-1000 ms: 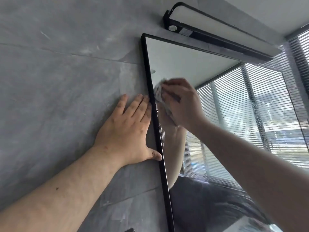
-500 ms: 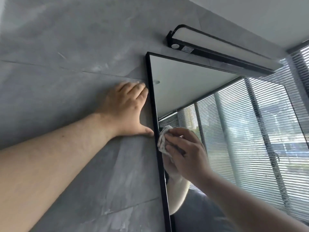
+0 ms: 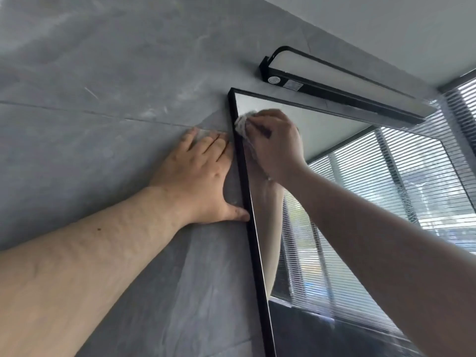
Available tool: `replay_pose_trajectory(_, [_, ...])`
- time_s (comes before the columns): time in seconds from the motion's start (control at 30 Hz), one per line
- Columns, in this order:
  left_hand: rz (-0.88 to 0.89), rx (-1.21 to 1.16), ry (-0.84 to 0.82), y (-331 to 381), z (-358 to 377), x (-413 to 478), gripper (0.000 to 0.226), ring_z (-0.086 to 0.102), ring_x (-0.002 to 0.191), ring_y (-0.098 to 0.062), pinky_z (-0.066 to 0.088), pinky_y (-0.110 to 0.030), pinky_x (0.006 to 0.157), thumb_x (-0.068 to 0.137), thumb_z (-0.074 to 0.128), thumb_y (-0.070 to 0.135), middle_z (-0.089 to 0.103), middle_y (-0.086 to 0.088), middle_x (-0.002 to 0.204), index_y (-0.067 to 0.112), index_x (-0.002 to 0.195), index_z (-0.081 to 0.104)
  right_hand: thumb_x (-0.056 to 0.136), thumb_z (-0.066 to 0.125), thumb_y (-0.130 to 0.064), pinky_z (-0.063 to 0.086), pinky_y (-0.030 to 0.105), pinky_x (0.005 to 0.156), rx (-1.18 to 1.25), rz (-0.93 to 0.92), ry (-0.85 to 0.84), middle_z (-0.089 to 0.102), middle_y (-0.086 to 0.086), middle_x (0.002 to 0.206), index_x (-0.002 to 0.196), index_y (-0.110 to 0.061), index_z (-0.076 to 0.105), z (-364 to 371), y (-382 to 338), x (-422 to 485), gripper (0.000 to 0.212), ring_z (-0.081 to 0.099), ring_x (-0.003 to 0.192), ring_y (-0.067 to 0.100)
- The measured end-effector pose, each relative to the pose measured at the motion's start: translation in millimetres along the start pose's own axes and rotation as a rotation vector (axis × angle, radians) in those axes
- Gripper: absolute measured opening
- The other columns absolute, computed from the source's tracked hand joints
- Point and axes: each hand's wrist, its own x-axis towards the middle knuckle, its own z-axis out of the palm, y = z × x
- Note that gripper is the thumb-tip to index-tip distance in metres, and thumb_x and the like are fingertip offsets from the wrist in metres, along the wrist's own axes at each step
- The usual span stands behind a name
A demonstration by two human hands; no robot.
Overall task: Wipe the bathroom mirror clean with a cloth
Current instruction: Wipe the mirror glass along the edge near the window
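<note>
We bunched the cloth [image 3: 241, 122] in our right hand [image 3: 277, 146] against the mirror [image 3: 360, 202] by its top left corner (for pressure), while our left hand [image 3: 198, 176] lay flat-fingered on the wall [image 3: 103, 99], bracing us.

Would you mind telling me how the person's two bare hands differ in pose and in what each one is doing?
The left hand lies flat with straight fingers on the grey stone-look wall tile, while the right hand curls its fingers round a crumpled white cloth. The left hand holds nothing; the right hand presses the cloth to the black-framed mirror near its top left corner. Both sit beside the mirror's left edge.
</note>
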Motion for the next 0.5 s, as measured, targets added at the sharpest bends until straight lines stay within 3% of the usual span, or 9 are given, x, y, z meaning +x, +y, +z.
replay_pose_trajectory(0.1, [0.007,0.010,0.037,0,-2,1,0.137,0.024,0.143,-0.026,0.008,-0.049,0.121,0.047,0.009,0.099,0.031,-0.008,0.154,0.009,0.149,0.027,0.090,0.069,-0.023,0.039,0.014,0.083,-0.007,0.032,0.030,0.068,-0.005,0.111,0.103,-0.015,0.078,9,0,35,0.018,0.058,0.097,0.007])
replay_pose_trajectory(0.3, [-0.004,0.012,0.041,1,2,0,0.138,0.006,0.149,-0.025,0.001,-0.048,0.122,0.048,0.002,0.098,0.012,-0.008,0.162,0.009,0.154,0.011,0.088,0.071,-0.024,0.037,0.013,0.078,-0.057,0.015,0.065,0.067,-0.004,0.106,0.099,-0.014,0.079,3,25,59,0.016,0.055,0.092,0.006])
replay_pose_trajectory(0.5, [0.005,0.012,0.070,1,3,-1,0.139,0.008,0.150,-0.024,0.003,-0.047,0.122,0.048,0.002,0.099,0.016,-0.009,0.161,0.009,0.153,0.017,0.089,0.070,-0.028,0.043,0.019,0.083,-0.121,0.160,0.152,0.069,-0.001,0.110,0.102,-0.016,0.079,-34,82,67,0.020,0.061,0.099,0.012])
